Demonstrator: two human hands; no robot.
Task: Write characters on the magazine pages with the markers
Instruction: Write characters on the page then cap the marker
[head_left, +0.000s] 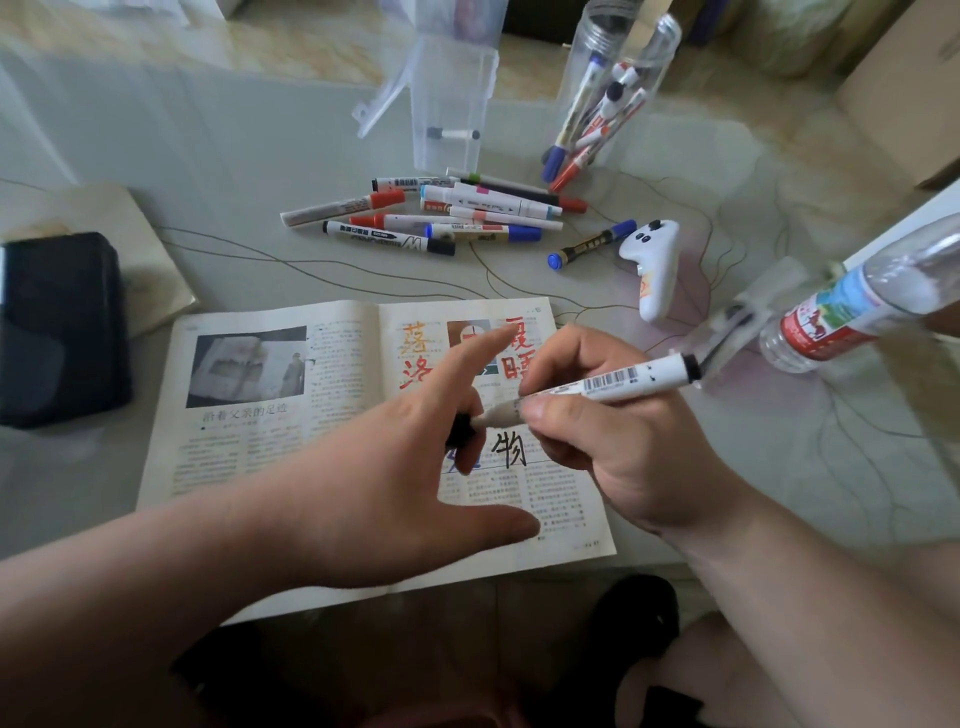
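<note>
An open magazine (249, 452) lies flat on the table in front of me. Its right page carries orange, red, blue and black handwritten characters. My right hand (613, 441) grips a white marker (623, 382) with a barcode, its tip end pointing left above the black character. My left hand (395, 467) hovers over the middle of the right page, index finger and thumb stretched out. Its curled fingers hold a black marker cap (460, 428) right at the marker's tip. Whether the cap is seated on the tip is hidden.
A pile of loose markers (457, 213) lies behind the magazine, with one blue-capped marker (592, 244) apart. Further back stand a clear jar of markers (608, 98) and a clear plastic box (452, 104). A white controller (655, 265) and water bottle (852, 312) are right; a black case (57, 327) is left.
</note>
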